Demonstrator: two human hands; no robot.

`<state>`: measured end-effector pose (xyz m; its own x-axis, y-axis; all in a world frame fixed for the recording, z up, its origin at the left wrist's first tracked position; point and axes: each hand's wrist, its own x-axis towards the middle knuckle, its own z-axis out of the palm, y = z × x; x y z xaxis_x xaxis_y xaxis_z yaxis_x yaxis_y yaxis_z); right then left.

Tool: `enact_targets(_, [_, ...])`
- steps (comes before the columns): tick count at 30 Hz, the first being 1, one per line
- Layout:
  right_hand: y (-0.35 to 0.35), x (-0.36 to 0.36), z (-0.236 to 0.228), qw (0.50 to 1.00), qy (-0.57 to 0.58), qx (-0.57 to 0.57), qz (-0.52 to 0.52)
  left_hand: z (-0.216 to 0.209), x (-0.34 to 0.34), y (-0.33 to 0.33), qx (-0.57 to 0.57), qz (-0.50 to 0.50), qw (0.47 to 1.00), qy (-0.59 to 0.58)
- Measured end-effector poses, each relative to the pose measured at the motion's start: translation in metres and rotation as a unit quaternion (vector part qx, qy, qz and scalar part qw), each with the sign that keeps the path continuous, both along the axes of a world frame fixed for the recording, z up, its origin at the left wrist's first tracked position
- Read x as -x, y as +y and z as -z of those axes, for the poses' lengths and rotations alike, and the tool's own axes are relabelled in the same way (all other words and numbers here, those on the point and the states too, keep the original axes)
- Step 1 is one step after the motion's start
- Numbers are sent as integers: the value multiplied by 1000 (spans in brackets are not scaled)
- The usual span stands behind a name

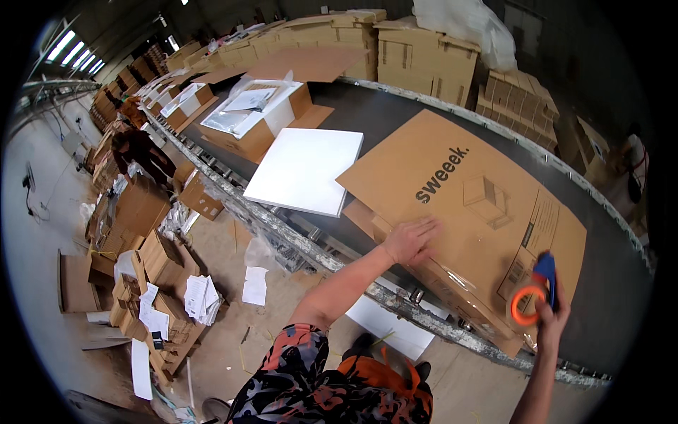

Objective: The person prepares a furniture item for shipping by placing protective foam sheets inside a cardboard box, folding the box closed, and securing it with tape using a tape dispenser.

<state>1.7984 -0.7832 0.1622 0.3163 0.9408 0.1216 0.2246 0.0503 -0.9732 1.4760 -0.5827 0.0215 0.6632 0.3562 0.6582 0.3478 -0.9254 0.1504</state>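
Observation:
A large flat brown carton [431,145] lies on the dark conveyor belt, printed with black lettering and a line drawing. My left hand [412,242] rests on its near edge, palm down with the fingers stretched out. In my right hand [554,318] is a tape dispenser [544,270], blue with an orange ring, held over the carton's near right corner. Shiny clear tape [462,278] shows along the carton's near side. Left of the carton, a white foam sheet [305,169] sits on the belt, apart from both hands.
Open cartons with white packing [258,109] stand farther up the conveyor [600,261]. Its worn metal rail [318,258] runs along my side. Stacked cartons [424,60] line the far side. Cardboard and papers [201,297] litter the floor at left, where another person [145,152] bends.

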Motion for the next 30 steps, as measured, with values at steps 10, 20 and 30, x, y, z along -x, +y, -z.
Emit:
enact_targets(10, [166,-86,121,994,103,32,-21,-22,-159,-121,212,-91,965,-129])
enact_targets(20, [218,-274,73,809,-554,196,10,-30,-190,-144,137,-273,952,-21])
enact_targets(30, [184,-293,98,841,-491,226,33,-32,-172,-154,146,-279,948,42])
